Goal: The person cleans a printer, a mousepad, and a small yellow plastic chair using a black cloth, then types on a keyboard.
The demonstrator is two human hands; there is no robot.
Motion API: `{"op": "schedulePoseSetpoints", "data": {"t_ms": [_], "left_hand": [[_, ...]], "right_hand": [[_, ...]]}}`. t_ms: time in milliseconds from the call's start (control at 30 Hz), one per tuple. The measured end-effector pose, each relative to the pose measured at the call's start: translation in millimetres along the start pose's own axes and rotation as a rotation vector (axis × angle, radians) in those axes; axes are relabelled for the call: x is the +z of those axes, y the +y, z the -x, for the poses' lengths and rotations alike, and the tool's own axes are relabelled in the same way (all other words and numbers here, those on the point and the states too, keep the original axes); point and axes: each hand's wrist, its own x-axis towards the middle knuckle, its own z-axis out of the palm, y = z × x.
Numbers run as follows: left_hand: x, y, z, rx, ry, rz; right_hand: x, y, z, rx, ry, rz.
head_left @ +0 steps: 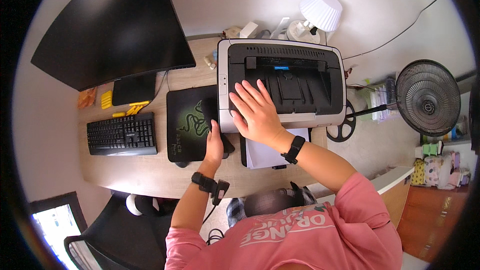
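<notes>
A grey and black laser printer [281,82] stands on the wooden desk, with sheets of white paper [268,153] below its front edge. My right hand [257,114] lies flat over the printer's front left part, fingers extended and slightly apart. Just left of the printer, my left hand [214,144] is at the right part of a black Razer mouse pad [187,120], beside the printer's lower left corner. A dark curved piece, perhaps the pad's lifted edge, shows by its fingers; whether it is gripped cannot be made out.
A monitor [116,26] and a black keyboard [122,134] are on the left, with yellow pieces [107,99] between them. Behind the printer is a white lamp [321,10]. A black fan [428,97] stands at the right. A black chair [123,232] is at the lower left.
</notes>
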Motion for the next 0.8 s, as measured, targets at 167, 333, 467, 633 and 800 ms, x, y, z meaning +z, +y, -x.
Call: {"op": "schedulePoseSetpoints", "data": {"t_ms": [167,333,467,633,800], "left_hand": [[5.7,-21.2,32.8,-0.01,0.227,-0.121],[32.4,-17.2,62.4,0.005,0.501,0.078],[58.4,23.1,72.7,0.091,0.126,0.647],[59.1,9.2,29.9,-0.034,0.162,0.919],[63.0,1.5,27.6,-0.03,0.236,0.944]], "right_hand": [[-0.4,0.1,0.8,-0.011,0.042,-0.057],[-12.3,4.4,5.8,-0.055,0.086,-0.191],[-49.5,8.2,31.3,-0.067,0.169,-0.334],[-90.2,17.3,85.0,-0.054,0.085,-0.431],[-109.7,35.1,125.4,0.041,0.019,-0.41]]}}
